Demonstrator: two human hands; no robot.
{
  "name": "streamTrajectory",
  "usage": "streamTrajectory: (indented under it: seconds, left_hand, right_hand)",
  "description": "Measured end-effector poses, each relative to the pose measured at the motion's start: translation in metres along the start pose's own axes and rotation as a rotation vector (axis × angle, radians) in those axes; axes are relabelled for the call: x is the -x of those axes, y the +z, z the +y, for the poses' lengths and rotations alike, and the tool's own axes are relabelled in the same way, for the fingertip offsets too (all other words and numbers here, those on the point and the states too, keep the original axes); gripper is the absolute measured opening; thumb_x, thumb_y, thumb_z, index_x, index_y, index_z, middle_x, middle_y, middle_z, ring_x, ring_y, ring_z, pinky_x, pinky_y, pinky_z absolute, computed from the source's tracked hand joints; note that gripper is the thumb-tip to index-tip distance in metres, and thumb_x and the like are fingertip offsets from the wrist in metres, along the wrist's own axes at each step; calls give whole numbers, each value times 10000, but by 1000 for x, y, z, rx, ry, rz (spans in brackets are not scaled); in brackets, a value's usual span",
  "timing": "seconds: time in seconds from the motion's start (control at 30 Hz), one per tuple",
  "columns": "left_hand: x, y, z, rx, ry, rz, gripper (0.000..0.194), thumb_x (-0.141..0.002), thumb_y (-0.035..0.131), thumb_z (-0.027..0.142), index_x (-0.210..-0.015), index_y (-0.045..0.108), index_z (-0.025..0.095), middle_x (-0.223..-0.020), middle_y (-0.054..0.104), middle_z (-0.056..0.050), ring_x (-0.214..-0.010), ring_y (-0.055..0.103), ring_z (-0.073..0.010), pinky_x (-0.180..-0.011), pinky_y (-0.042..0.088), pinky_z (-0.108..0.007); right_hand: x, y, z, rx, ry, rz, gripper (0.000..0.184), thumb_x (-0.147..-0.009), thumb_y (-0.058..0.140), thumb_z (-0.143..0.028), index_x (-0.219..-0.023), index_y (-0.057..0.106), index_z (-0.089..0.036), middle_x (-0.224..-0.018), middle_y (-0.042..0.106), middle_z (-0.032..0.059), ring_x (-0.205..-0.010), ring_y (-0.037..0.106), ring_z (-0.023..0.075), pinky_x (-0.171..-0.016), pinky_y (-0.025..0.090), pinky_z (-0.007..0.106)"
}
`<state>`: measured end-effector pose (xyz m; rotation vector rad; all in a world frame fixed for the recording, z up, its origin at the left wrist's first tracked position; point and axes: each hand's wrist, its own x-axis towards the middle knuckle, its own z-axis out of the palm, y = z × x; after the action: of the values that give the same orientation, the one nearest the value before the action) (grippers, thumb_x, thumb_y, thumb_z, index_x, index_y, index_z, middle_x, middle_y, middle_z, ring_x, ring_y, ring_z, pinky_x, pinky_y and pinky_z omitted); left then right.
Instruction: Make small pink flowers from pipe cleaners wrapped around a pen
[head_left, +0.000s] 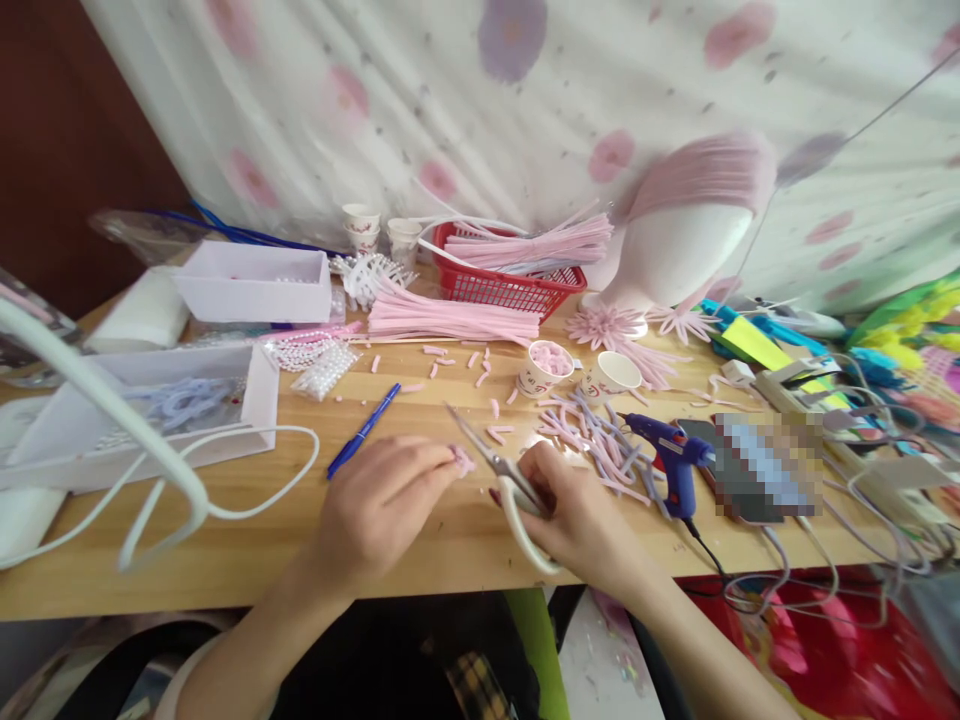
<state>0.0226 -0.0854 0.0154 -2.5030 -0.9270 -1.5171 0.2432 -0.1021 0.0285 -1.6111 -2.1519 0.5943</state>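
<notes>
My left hand [386, 495] is closed in a pinch over the wooden table, with a small pinkish-purple piece [463, 461] at its fingertips; its exact kind is too small to tell. My right hand [570, 505] grips a pair of scissors [516, 510] with white handles. Their blades point up and left, the tip just beyond the pinched piece. Between the hands and the paper cups lie short pink cut pieces [500, 432]. Right of the scissors spreads a pile of pink and lilac fuzzy stems [600, 445]. A blue pen [364, 430] lies beyond my left hand.
A blue glue gun [675, 460] and cables stand at the right. Two paper cups [616, 374] sit mid-table, one filled with pink pieces. Behind are a red basket [510, 290], pink stems [450, 318] and a white mannequin head [675, 245]. White boxes [259, 400] and a white tube [112, 420] occupy the left.
</notes>
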Motion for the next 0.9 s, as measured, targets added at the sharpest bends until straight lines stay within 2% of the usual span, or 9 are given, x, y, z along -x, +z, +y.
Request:
streamTrajectory:
  seconds: [0.1, 0.17, 0.27, 0.37, 0.47, 0.63, 0.73, 0.8, 0.9]
  left_hand:
    - [2, 1, 1, 289, -482, 87, 94, -821, 658, 107, -789, 676, 194, -913, 765, -36, -859, 724, -176, -807, 584, -306]
    - [1, 2, 2, 510, -786, 128, 62, -805, 687, 181, -762, 643, 183, -890, 772, -51, -840, 739, -201, -797, 599, -331]
    - [-3, 3, 3, 782, -1076, 182, 189, -748, 755, 260, -790, 596, 168, -834, 775, -62, -802, 747, -218, -798, 604, -352]
    - [-4, 6, 2, 912, -1167, 238, 300, -694, 806, 269, -831, 561, 164, -816, 769, -51, -808, 744, -212, -844, 586, -358]
    - [-3, 11, 2, 963, -1203, 259, 332, -673, 822, 252, -833, 547, 158, -817, 763, -49, -832, 742, -212, -859, 575, -345]
    - [-4, 19, 10, 1070, -1270, 292, 383, -626, 846, 210, -792, 502, 174, -752, 754, -14, -769, 741, -180, -816, 575, -293]
    - [-5, 24, 19, 1138, -1283, 288, 433, -585, 860, 160, -751, 461, 190, -714, 746, 5, -726, 737, -179, -757, 583, -281]
    - [-5, 27, 24, 1158, -1286, 292, 416, -617, 846, 177, -727, 445, 195, -697, 736, 14, -713, 730, -172, -714, 582, -265]
    - [-3, 28, 29, 1146, -1312, 279, 337, -657, 830, 236, -755, 513, 174, -726, 740, -4, -729, 723, -163, -718, 576, -252]
  right_hand:
    - [-5, -3, 6, 106, 46, 107, 195, -824, 598, -315, -756, 449, -208, -604, 526, -27, -534, 478, 134, -524, 297, 241]
    - [-7, -1, 8, 183, 75, 101, 141, -819, 589, -288, -762, 495, -199, -623, 569, -4, -563, 521, 156, -543, 306, 253]
    - [-8, 6, 11, 272, 97, 42, 82, -832, 559, -248, -784, 540, -184, -645, 605, 26, -598, 566, 188, -557, 315, 266]
    - [-7, 10, 11, 288, 72, -30, 76, -853, 553, -229, -821, 583, -167, -719, 633, 60, -659, 601, 211, -583, 349, 278]
    - [-7, 5, 6, 214, 33, -38, 109, -888, 544, -235, -877, 624, -162, -856, 659, 94, -778, 625, 229, -665, 396, 302]
    - [-9, 0, -18, -116, 7, 9, 231, -982, 413, -323, -896, 580, -188, -780, 645, 32, -723, 596, 178, -655, 396, 279]
    - [-11, 12, -31, -294, -57, 55, 280, -1002, 361, -350, -818, 505, -195, -716, 590, 2, -641, 545, 141, -595, 371, 247]
    - [-12, 25, -34, -355, -81, 116, 288, -1004, 351, -327, -769, 458, -199, -681, 552, -10, -614, 521, 129, -584, 360, 239]
    - [-11, 45, -33, -396, -68, 248, 276, -1003, 343, -291, -754, 421, -204, -656, 506, -20, -588, 488, 124, -569, 342, 241]
